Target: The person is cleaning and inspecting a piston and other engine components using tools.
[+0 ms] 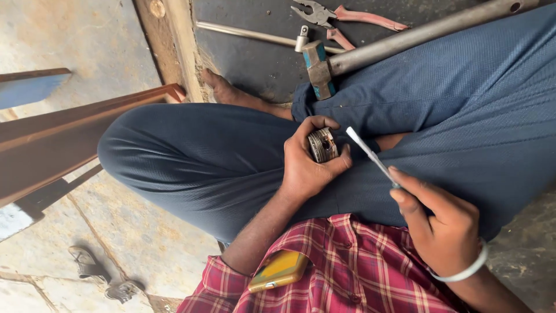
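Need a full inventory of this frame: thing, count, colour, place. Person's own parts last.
piston: 1, grey metal, gripped in left hand
thin blade tool: 1, silver, held in right hand, tip near piston
hammer: 1, blue-grey head, on thigh
metal pipe: 1, grey, top right
pliers: 1, pink handles, top floor
thin rod: 1, silver, top floor
sandals: 2, grey, bottom left
phone: 1, yellow, shirt pocket
bangle: 1, white, right wrist
left hand: 1
right hand: 1
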